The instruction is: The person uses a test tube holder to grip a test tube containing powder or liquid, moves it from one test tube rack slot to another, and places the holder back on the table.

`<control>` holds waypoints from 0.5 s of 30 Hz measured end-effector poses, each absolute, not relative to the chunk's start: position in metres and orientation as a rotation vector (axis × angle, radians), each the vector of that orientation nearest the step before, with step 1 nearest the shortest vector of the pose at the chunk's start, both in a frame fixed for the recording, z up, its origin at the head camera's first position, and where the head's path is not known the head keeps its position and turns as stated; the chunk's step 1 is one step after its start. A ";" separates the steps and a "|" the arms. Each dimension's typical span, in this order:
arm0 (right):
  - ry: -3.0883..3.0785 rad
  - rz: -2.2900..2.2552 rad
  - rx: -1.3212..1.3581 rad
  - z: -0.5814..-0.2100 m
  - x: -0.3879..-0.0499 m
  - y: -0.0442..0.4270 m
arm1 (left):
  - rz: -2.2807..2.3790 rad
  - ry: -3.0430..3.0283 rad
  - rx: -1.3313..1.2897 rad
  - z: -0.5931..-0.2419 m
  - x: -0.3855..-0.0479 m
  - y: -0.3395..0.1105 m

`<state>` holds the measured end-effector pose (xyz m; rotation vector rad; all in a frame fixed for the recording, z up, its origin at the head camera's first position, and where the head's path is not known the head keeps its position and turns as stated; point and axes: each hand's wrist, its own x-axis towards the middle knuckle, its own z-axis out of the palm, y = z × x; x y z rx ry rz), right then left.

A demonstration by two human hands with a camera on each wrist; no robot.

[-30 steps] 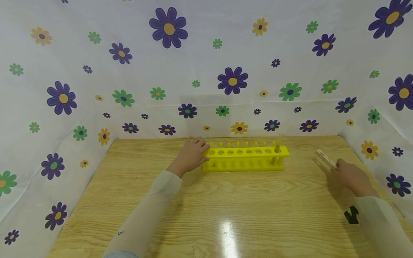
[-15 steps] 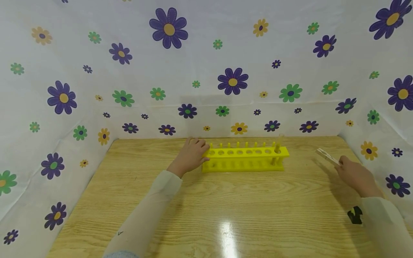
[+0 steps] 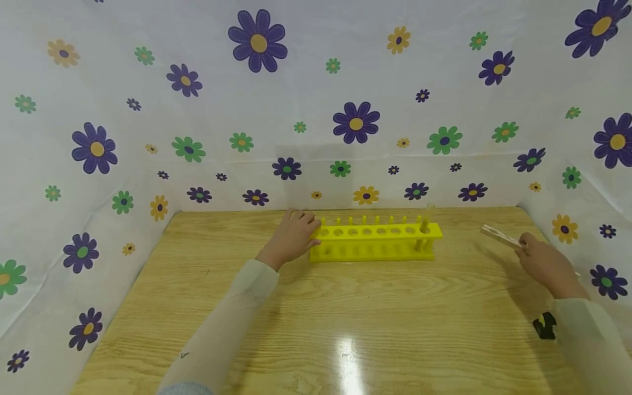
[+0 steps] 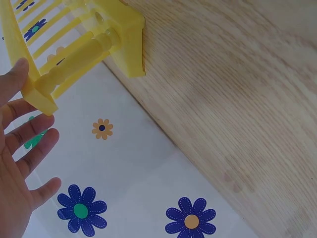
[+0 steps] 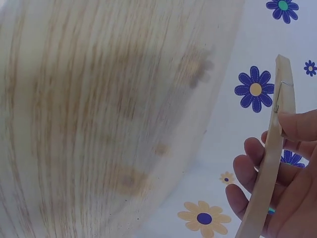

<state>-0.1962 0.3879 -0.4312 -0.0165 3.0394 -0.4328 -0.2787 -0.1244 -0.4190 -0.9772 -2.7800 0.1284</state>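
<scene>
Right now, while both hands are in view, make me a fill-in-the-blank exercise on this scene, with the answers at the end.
1. The left hand grips one end of the test tube rack, whose colour is ____.
2. The right hand holds a clamp made of ____.
3. In the head view, the tube sits at the rack's ____ end.
4. The white cloth behind the table is printed with ____.

Missing words: yellow; wood; right; flowers.
</scene>
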 end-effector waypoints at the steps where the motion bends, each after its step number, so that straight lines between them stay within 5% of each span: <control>1: 3.040 -0.441 -0.015 -0.431 -0.196 0.388 | 0.127 -2.781 -0.977 -0.419 -0.279 -0.124; 15: 3.065 -0.559 -0.011 -0.423 -0.194 0.384 | 0.118 -2.788 -0.971 -0.418 -0.279 -0.124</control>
